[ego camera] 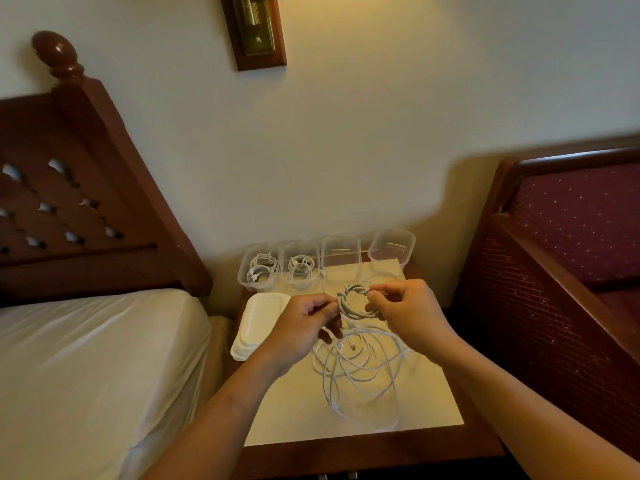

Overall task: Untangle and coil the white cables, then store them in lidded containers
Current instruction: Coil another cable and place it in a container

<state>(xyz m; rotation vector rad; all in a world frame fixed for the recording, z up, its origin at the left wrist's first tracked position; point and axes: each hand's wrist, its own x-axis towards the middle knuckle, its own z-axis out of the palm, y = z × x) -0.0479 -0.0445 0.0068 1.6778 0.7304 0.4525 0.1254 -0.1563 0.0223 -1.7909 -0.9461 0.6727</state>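
Note:
A small coil of white cable [353, 301] hangs above the nightstand between both hands. My right hand [408, 313] pinches the coil's right side; my left hand [304, 323] pinches the cable at the coil's left edge. Below them a loose tangle of white cable [363, 372] lies on the pale tabletop [311, 410]. Along the back stand clear containers: the far-left one [258, 268] and the one beside it [299, 266] each hold coiled white cables, while the third container [341, 259] and the fourth container [391, 249] show no cable. A stack of white lids [258, 323] lies at the left.
The nightstand has a dark wooden rim [363, 452]. A bed with a white sheet [86, 358] and carved headboard [69, 202] is on the left. An upholstered red headboard [571, 237] stands on the right. A wall lamp plate [258, 32] hangs above.

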